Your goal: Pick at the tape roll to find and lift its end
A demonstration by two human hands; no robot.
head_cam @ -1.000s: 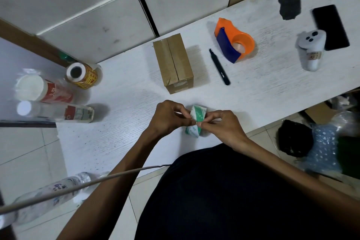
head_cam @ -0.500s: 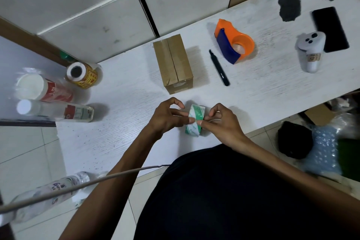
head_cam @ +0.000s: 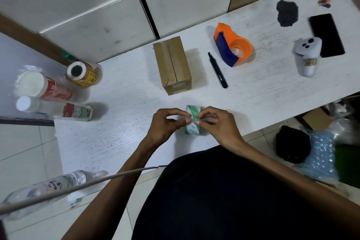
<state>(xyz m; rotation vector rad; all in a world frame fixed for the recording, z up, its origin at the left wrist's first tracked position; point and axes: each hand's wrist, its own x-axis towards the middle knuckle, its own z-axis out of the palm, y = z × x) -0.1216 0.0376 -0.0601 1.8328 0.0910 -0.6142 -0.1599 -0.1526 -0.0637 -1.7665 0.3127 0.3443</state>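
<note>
Over at the far left, a white-lidded tub with a red label [head_cam: 39, 86] and a clear plastic bottle with a white cap [head_cam: 56, 107] are lying side by side at the end of the white wood-grain table [head_cam: 120, 134], with a yellow-printed roll of tape [head_cam: 82, 73] standing just behind them. Nearer the floor, a clear water bottle with handwriting on it [head_cam: 48, 187] is lying off the table's near corner.

The person is leaning over the near edge, and both hands are meeting on a small green-and-white packet [head_cam: 192, 121] that is sitting on the table close to that edge. The left hand [head_cam: 165, 124] is pinching the packet's left side between thumb and forefinger, the other fingers curled. The right hand [head_cam: 216, 122] is pinching the packet's top right edge with its fingertips, touching the left hand's fingers.

Beyond the hands, a taped brown cardboard box [head_cam: 173, 64] is standing well apart from the packet. To its right a black pen-shaped cutter [head_cam: 218, 70] is lying beside an orange and blue tape dispenser [head_cam: 231, 46]. Further right, a white handheld controller [head_cam: 307, 56] is resting just beside a black phone [head_cam: 326, 35].
</note>
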